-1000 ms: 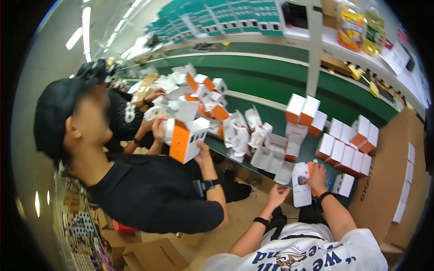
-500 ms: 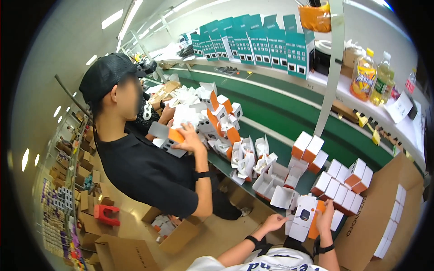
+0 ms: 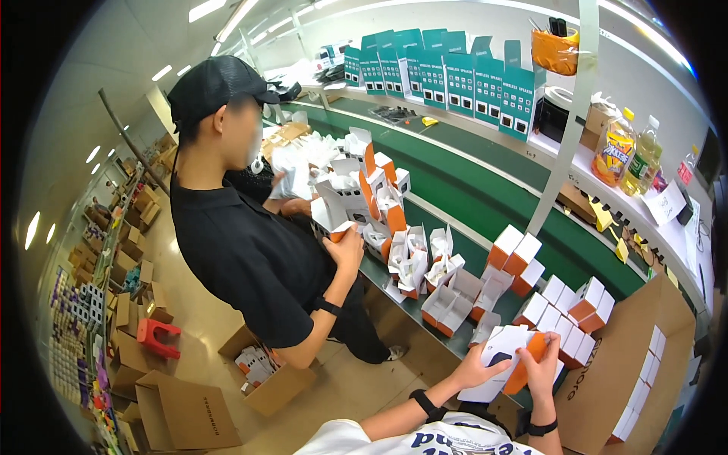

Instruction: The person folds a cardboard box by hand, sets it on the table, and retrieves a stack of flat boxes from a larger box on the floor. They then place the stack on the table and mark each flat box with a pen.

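A flat-looking white and orange product box (image 3: 498,346) with a dark device picture is held up in front of me, tilted. My left hand (image 3: 478,370) grips its white side, thumb across the printed face. On the orange side, my right hand (image 3: 541,374) closes its fingers around the edge. Just beyond the box, open white cartons (image 3: 452,305) stand on the green bench. Stacked shut white and orange boxes (image 3: 563,319) are on the right beyond my right hand.
A co-worker in black (image 3: 243,250) stands at my left, holding a similar box. A large brown carton (image 3: 607,371) with white boxes inside is at my right. Teal boxes (image 3: 459,80) and drink bottles (image 3: 614,148) line the shelf. A red stool (image 3: 158,339) is on the floor.
My left hand has moved up and right from the box's lower left edge onto its printed face. The box has tilted. The co-worker's hand has moved right and down.
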The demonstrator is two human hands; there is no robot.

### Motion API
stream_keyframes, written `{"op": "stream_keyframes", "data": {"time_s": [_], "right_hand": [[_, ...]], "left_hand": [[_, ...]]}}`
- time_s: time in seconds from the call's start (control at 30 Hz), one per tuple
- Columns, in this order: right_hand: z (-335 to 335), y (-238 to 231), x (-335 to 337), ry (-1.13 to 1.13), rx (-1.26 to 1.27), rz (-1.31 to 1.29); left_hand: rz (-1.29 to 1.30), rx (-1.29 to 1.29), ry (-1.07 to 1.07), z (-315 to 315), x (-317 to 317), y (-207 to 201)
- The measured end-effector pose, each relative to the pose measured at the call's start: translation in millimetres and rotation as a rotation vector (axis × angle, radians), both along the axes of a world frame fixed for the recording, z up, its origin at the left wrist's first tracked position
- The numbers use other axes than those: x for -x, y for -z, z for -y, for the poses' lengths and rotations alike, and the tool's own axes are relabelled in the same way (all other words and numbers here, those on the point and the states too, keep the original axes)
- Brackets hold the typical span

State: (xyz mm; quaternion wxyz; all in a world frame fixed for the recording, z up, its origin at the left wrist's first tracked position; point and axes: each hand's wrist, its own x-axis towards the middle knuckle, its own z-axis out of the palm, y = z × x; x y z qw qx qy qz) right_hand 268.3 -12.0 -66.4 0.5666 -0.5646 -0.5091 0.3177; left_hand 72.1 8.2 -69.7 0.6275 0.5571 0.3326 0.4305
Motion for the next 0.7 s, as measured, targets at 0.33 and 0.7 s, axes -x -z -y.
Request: {"op": "stream_keyframes", "data": {"time_s": [0.33, 0.7], "right_hand": [[-8, -53, 57, -0.355, -0.002, -0.207], [26, -80, 98, -0.376, -0.047, -0.479]], "left_hand": [[0.063, -0.16, -0.236, 24, 46, -42], [0.166, -0.115, -0.218, 36, 61, -56]]}}
